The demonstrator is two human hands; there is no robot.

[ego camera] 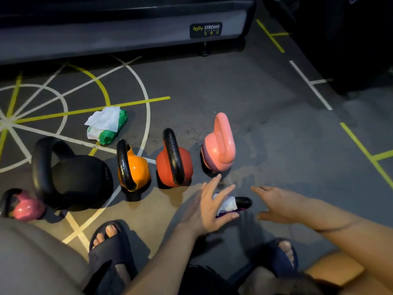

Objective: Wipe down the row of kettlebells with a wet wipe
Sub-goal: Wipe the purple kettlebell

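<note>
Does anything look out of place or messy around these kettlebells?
A purple kettlebell sits out of the row, with a wipe draped on it. A wet patch stains the floor beside the tall pink kettlebell.

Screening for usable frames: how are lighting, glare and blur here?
Head view: dim overall, top corners nearly black; glare streaks on the salmon-pink kettlebell and orange kettlebell; kettlebell shadows fall toward the viewer; left hand and right hand slightly motion-blurred.
</note>
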